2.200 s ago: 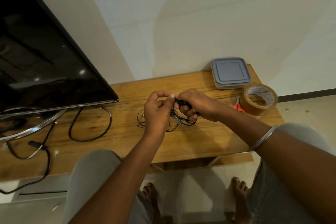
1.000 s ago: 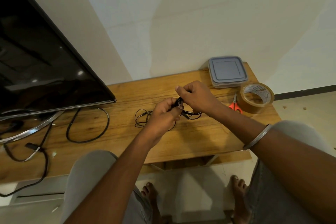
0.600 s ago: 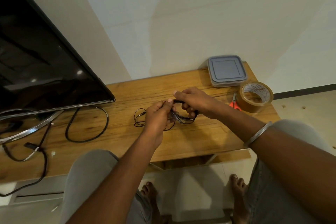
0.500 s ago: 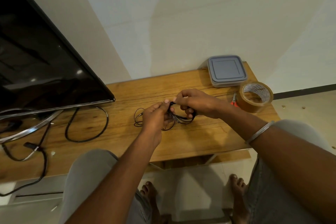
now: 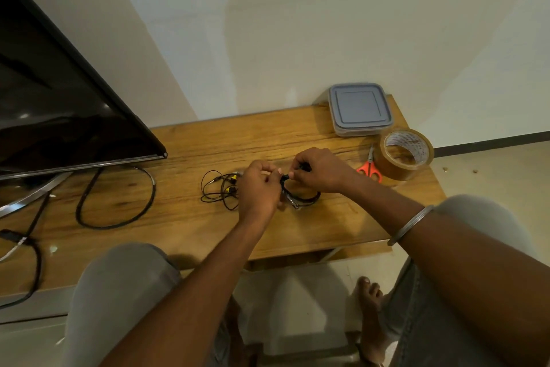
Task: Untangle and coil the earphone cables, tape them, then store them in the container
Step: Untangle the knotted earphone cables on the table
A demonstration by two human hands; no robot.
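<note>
Grip of left hand [image 5: 259, 188] and right hand [image 5: 321, 170] pinching earphone cable [image 5: 300, 199], both curled (knuckles up), over table [image 5: 208, 140]

— What is hidden?
— Part of the coiled cable [image 5: 309, 198] is covered by the left hand [image 5: 258, 189] and right hand [image 5: 322, 170].
— Cut off?
— The television [image 5: 59, 92] is cropped by the left edge.

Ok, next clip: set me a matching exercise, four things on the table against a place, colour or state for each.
1. container
2. tape roll
3. scissors
4. coiled cable

A. brown, farthest right
B. pinched between left hand and right hand
C. closed, at the back of the table
D. orange-red handles, lying flat

Pairs: 1-C, 2-A, 3-D, 4-B.
</note>
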